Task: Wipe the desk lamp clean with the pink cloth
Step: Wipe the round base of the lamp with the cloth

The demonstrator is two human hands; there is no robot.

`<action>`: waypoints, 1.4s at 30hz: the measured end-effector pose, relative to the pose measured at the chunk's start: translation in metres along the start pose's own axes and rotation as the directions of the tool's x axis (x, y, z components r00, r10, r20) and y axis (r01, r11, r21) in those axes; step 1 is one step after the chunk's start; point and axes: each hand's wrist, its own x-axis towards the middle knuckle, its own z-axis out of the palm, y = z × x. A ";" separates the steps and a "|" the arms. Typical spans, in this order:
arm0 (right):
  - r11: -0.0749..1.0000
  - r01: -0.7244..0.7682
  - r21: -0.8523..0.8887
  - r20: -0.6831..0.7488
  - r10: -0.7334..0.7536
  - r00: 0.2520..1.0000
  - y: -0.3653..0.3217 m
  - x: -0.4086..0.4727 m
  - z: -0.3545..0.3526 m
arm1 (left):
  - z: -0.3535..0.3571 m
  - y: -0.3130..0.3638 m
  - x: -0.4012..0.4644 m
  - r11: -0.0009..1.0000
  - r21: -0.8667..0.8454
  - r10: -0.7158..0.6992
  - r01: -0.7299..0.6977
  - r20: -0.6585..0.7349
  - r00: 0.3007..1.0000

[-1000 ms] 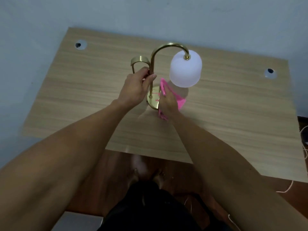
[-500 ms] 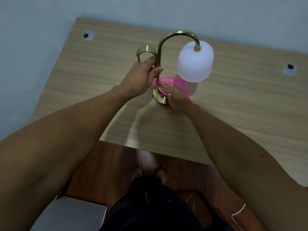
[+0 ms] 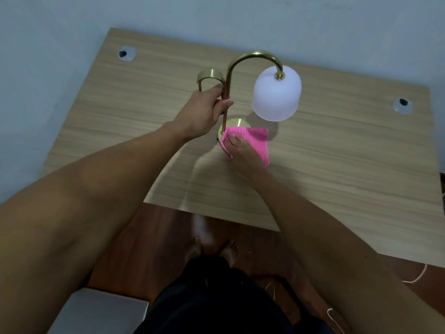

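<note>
We hold the desk lamp (image 3: 255,75) steady with our left hand (image 3: 204,112), its grip curled tight around the brass stem (image 3: 226,97) just below the curve, much as it was a second ago. What has changed is below that grip: the pink cloth (image 3: 255,141), bunched up against the stem a moment back, now lies spread nearly flat over the round brass base (image 3: 234,122), spilling past it onto the counter (image 3: 337,153). Our right hand (image 3: 240,150) presses it down from above, fingers (image 3: 232,139) bent onto the fabric close to the foot of the stem; we judge this grip as pressing and lightly gathering the cloth rather than lifting it. The frosted white shade (image 3: 277,92) hangs free above and to the right of the cloth, touched by neither hand. To us this means the wiping has moved down to the base, and the shade and the arched top of the stem probably remain to be done. Only a sliver of base shows uncovered, on the side toward the left hand.
</note>
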 end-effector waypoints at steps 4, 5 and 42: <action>1.000 -0.017 -0.025 -0.010 0.017 1.000 0.018 -0.017 -0.014 | 0.000 -0.001 -0.001 1.000 -0.014 -0.014 0.015 0.010 1.000; 0.999 -0.033 -0.007 -0.019 0.033 0.999 0.020 -0.015 -0.013 | 0.000 -0.002 -0.001 1.000 -0.012 -0.016 0.016 0.006 1.000; 0.996 -0.086 0.025 0.058 0.084 0.995 0.026 -0.023 -0.027 | 0.000 -0.005 0.000 0.999 -0.023 -0.027 0.028 0.033 0.999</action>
